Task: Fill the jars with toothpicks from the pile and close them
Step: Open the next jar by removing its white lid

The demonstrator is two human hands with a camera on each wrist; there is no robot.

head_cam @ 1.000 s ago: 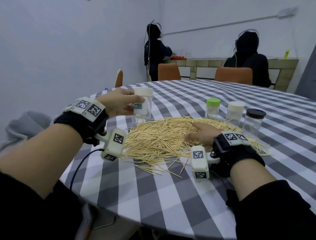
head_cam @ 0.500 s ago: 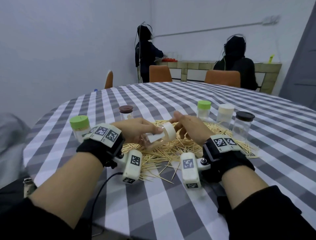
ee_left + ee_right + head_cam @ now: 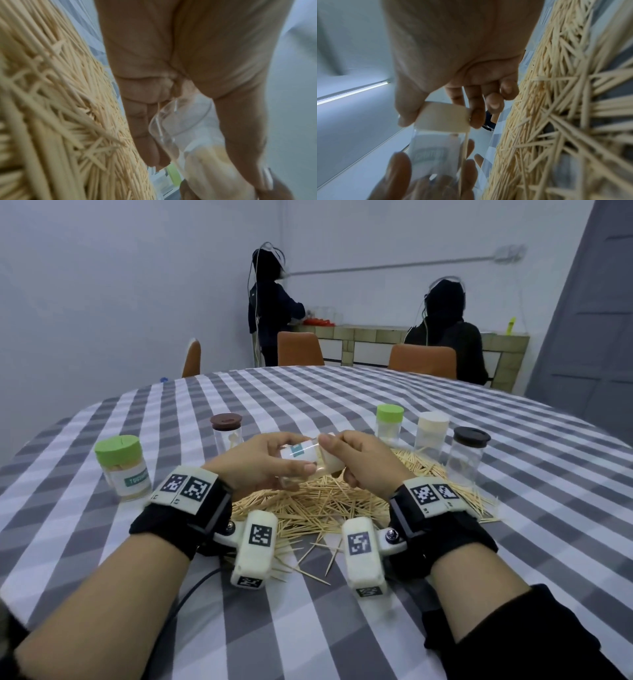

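The toothpick pile lies mid-frame on the table; two jars stand at its left, three jars at its upper right.

A clear labelled jar with a cream lid lies on its side above the toothpick pile, seemingly almost empty. Five other capped jars stand upright around the pile: green-lidded, brown-lidded, green-lidded, cream-lidded, dark-lidded.
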